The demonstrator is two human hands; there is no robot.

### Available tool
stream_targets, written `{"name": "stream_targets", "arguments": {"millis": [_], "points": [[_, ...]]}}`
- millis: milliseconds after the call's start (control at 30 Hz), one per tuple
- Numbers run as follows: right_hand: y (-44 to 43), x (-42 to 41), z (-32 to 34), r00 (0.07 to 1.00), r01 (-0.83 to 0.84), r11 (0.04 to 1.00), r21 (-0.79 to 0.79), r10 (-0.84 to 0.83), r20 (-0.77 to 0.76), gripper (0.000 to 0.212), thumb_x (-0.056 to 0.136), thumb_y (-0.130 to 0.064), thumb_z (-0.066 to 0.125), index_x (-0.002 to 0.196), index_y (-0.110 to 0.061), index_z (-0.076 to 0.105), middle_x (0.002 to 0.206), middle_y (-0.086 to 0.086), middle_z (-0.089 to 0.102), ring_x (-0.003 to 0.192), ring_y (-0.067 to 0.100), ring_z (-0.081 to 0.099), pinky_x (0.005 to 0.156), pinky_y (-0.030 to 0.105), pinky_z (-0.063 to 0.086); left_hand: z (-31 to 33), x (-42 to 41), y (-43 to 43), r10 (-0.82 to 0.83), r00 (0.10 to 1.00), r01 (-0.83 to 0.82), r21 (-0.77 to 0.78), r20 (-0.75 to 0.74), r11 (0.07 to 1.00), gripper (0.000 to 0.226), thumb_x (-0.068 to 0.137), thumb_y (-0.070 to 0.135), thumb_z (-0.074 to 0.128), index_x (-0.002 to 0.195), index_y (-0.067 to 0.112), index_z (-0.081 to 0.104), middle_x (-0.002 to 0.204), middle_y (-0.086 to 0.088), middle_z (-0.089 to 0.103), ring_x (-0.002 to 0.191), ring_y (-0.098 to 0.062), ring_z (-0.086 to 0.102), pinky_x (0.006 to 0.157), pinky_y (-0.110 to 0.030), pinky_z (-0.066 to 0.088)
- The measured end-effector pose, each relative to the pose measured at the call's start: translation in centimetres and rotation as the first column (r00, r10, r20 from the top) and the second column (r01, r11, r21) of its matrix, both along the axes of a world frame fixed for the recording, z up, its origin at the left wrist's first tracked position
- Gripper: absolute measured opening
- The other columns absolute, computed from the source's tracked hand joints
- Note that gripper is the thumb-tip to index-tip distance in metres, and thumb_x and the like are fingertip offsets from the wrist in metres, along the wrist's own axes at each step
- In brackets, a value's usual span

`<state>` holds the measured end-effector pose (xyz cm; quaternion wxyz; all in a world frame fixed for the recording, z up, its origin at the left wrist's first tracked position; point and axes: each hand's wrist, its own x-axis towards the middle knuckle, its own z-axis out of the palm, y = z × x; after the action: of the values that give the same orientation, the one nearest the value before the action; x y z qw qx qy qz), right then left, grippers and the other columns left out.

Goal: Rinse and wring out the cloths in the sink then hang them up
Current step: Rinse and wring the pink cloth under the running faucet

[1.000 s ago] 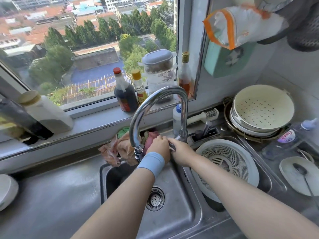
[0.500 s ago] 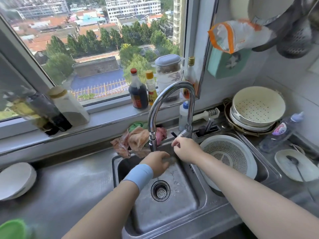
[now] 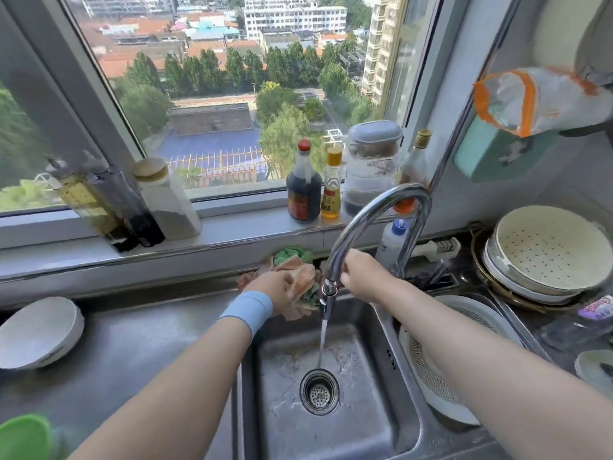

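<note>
A heap of wet cloths (image 3: pixel 303 277), peach, pink and green, lies on the back rim of the steel sink (image 3: pixel 365 410), just left of the tap spout. My left hand (image 3: pixel 277 288), with a blue wristband, lies on the heap with its fingers curled into the peach cloth. My right hand (image 3: pixel 365 277) reaches in from the right behind the curved tap (image 3: pixel 374 207). Its fingertips are hidden by the spout where they meet the cloths. A thin stream of water (image 3: pixel 322 343) runs from the tap down to the drain (image 3: pixel 319 391).
A white colander (image 3: pixel 431 386) fills the right basin. Stacked strainer bowls (image 3: pixel 547 250) stand on the right counter. Sauce bottles (image 3: pixel 303 187) and jars line the window sill. On the left counter sits a white bowl (image 3: pixel 36 330), and a soap bottle (image 3: pixel 393 240) stands behind the tap.
Water now runs from the tap. My right hand left the tap lever and moved to the cloths. My left hand rose from the basin onto the cloth heap.
</note>
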<state>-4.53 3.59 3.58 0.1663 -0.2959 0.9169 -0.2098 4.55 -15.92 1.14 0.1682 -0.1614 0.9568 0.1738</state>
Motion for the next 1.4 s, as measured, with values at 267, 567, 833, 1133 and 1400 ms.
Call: {"name": "stream_targets", "arguments": {"millis": [267, 567, 833, 1133, 1400], "points": [[-7.7, -5.7, -2.8, 0.947, -0.308, 0.931, 0.194, 0.28, 0.158, 0.068, 0.088, -0.016, 0.069, 0.149, -0.014, 0.04, 0.146, 0.016, 0.046, 0.135, 0.032, 0.045, 0.112, 0.035, 0.033, -4.1, -5.7, -3.5, 0.07, 0.994, -0.071, 0.004, 0.083, 0.997, 0.068, 0.088, 0.027, 0.054, 0.149, 0.038, 0.028, 0.148, -0.006, 0.032, 0.13, -0.036, 0.041, 0.107, -0.048, 0.041], [-9.7, -5.8, -12.0, 0.97, -0.239, 0.932, 0.274, 0.213, 0.122, 0.097, 0.074, -0.054, 0.075, 0.15, -0.048, 0.017, 0.135, 0.018, 0.029, 0.12, 0.042, 0.042, 0.106, 0.044, 0.038, -11.0, -5.9, -5.1, 0.129, 0.992, -0.129, -0.006, 0.017, 0.992, 0.089, 0.07, 0.057, 0.072, 0.143, 0.051, 0.021, 0.137, -0.007, 0.03, 0.125, -0.032, 0.035, 0.103, -0.046, 0.036], [-9.1, -4.6, -14.0, 0.996, -0.046, 0.978, 0.205, 0.028, 0.09, 0.089, 0.07, -0.053, 0.078, 0.141, -0.058, 0.025, 0.148, 0.003, 0.009, 0.132, 0.031, 0.013, 0.105, 0.056, 0.033, -12.1, -5.4, -4.5, 0.115, 0.991, -0.118, -0.045, -0.075, 0.992, 0.087, 0.069, 0.054, 0.074, 0.142, 0.052, 0.027, 0.144, -0.004, 0.019, 0.134, -0.031, 0.02, 0.109, -0.05, 0.031], [-7.5, -4.5, -12.6, 0.984, -0.147, 0.984, 0.103, 0.135, 0.116, 0.04, 0.091, -0.007, 0.053, 0.124, -0.024, 0.068, 0.122, 0.009, 0.06, 0.117, 0.031, 0.05, 0.101, 0.03, 0.036, -11.2, -3.8, -3.7, 0.237, 0.969, -0.2, 0.345, -0.068, 0.917, 0.053, 0.065, 0.009, 0.058, 0.113, 0.031, 0.064, 0.112, 0.004, 0.05, 0.098, -0.022, 0.056, 0.092, -0.031, 0.049], [-0.5, 2.6, -13.5, 0.91, 0.048, 0.999, 0.007, -0.047, 0.413, 0.02, 0.081, -0.003, 0.058, 0.089, -0.015, 0.073, 0.085, -0.002, 0.072, 0.087, 0.017, 0.068, 0.073, 0.026, 0.053, -11.9, 1.5, 0.7, -0.005, 1.0, 0.0, 0.313, 0.016, 0.95, 0.044, 0.086, 0.004, 0.049, 0.118, 0.028, 0.068, 0.113, 0.0, 0.06, 0.105, -0.022, 0.06, 0.093, -0.029, 0.046]]}}
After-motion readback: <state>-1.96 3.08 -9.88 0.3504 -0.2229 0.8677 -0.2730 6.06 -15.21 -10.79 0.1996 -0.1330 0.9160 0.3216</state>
